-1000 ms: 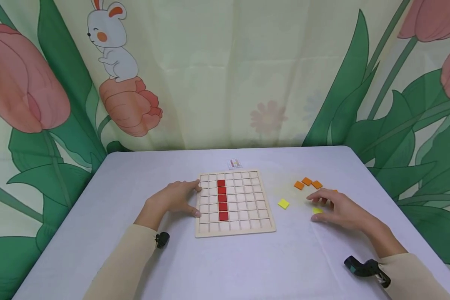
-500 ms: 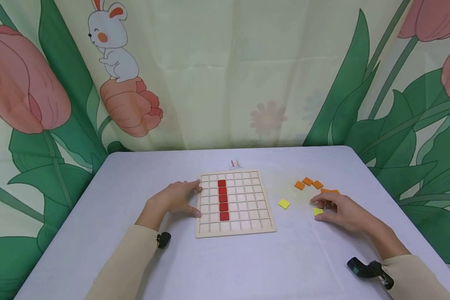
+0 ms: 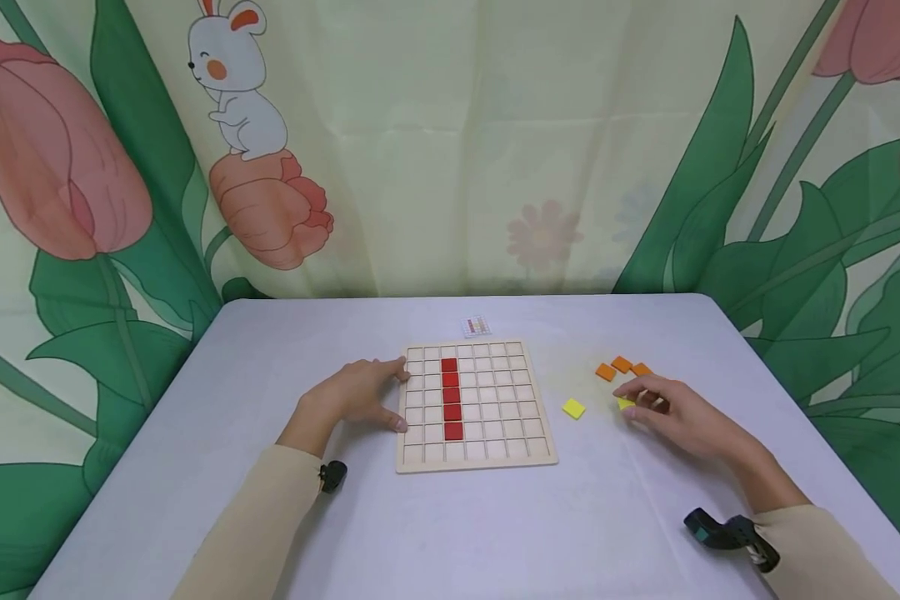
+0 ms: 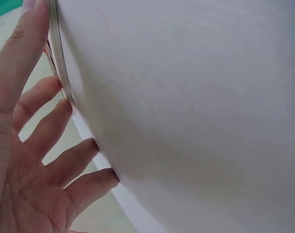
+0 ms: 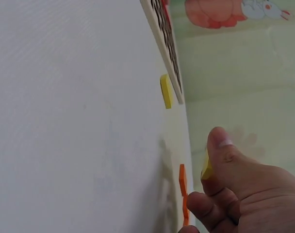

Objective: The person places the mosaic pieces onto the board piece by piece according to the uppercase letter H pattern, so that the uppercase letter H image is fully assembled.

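My left hand [image 3: 356, 395] is spread along the left side of a wooden grid board [image 3: 498, 427], thumb and fingertips touching its edge. In the left wrist view the fingers [image 4: 72, 160] are slightly bent and apart, beside the board's edge [image 4: 60, 53]. A column of red square tiles [image 3: 452, 404] fills cells left of the board's middle. Over the table to the right, my right hand [image 3: 686, 417] pinches a yellow tile [image 5: 205, 166] between thumb and fingers, lifted off the cloth. Another yellow tile [image 3: 573, 408] lies flat between the board and that hand.
Several orange tiles [image 3: 605, 372] lie beyond my right hand, which partly hides the group. A small printed card [image 3: 476, 326] rests behind the board. White cloth covers the table [image 3: 465, 533], and a patterned curtain [image 3: 420, 167] hangs at its back edge.
My right hand has closed on the nearer yellow tile, lifted it off the cloth and moved slightly forward and left. My left hand stays at the board. The head view has shifted slightly.
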Demonstrator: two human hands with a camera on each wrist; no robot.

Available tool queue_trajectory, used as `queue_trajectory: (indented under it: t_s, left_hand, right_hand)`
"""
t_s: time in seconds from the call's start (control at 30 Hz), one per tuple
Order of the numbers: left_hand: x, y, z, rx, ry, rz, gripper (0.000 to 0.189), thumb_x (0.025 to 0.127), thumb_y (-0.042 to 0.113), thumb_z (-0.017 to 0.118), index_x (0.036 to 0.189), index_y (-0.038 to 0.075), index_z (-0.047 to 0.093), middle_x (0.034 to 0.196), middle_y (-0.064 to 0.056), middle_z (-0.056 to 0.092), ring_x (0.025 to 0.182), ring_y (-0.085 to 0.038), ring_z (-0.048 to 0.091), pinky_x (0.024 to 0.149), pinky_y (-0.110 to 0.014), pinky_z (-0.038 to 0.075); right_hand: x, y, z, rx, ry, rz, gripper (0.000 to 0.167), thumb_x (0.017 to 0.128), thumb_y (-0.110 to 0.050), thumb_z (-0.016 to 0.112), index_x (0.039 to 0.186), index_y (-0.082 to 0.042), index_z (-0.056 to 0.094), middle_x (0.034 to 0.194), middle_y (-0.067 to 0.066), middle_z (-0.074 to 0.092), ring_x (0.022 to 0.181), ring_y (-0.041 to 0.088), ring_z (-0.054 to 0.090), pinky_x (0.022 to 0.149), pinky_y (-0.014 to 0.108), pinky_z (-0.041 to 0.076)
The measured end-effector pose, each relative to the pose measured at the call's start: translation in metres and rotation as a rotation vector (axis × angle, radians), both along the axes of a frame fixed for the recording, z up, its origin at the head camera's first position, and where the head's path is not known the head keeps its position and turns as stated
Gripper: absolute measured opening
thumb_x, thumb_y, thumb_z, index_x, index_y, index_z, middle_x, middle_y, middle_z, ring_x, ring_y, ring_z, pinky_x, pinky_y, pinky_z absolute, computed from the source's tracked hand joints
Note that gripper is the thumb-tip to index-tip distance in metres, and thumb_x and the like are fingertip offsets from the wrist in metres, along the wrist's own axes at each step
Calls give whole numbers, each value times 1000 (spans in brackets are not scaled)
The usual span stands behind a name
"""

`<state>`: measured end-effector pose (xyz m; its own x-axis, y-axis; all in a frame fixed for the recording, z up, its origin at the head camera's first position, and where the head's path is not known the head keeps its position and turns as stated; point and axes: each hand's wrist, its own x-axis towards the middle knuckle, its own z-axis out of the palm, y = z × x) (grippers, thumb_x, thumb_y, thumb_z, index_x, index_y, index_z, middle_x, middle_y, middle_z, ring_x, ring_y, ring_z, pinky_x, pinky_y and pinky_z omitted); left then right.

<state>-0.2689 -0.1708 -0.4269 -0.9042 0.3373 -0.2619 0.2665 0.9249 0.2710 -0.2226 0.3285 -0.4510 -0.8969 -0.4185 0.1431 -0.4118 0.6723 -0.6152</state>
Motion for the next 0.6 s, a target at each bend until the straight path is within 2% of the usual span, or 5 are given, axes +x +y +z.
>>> queue_trajectory:
  t_s: [0.13, 0.27, 0.33, 0.43, 0.6]
  left_hand:
    - [-1, 1, 3, -1, 5, -5, 101, 67, 59, 91, 151, 23, 50, 153, -5, 54, 140, -35, 49, 114, -54, 42]
    - [0, -1, 3, -1, 2, 7, 100, 66, 59, 91, 151, 22, 51, 153, -5, 53, 141, -37, 47, 114, -56, 42]
    - [2, -2, 2, -5, -4, 19, 99, 66, 58, 92, 150, 24, 52, 154, -5, 52, 141, -37, 47, 114, -57, 41]
    - [5, -4, 2, -2, -9, 23, 97, 65, 58, 93, 148, 25, 54, 154, -7, 52, 140, -37, 48, 112, -58, 43]
    - [4, 1, 1, 13, -3, 11, 94, 67, 58, 92, 147, 28, 55, 154, -5, 52, 139, -36, 49, 113, -56, 43]
  right_hand:
    - [-4, -11, 6, -26, 19, 5, 23, 97, -20, 74, 119, -14, 71, 109, 0, 65, 88, 12, 58, 74, 24, 51]
    - [-9, -24, 7, -99, 58, 31, 24, 95, -13, 75, 119, -10, 71, 113, 5, 64, 84, 12, 59, 70, 23, 50]
    - [-13, -31, 5, -124, 51, 49, 25, 95, -12, 75, 120, -8, 71, 114, 6, 64, 81, 13, 60, 67, 24, 50]
    - [-18, -40, 5, -135, 25, 71, 26, 95, -12, 75, 120, -6, 70, 109, 3, 64, 77, 15, 59, 65, 24, 49]
    - [-20, -49, 10, -119, 13, 61, 27, 94, -14, 76, 120, -9, 70, 111, 0, 65, 76, 16, 56, 65, 24, 47]
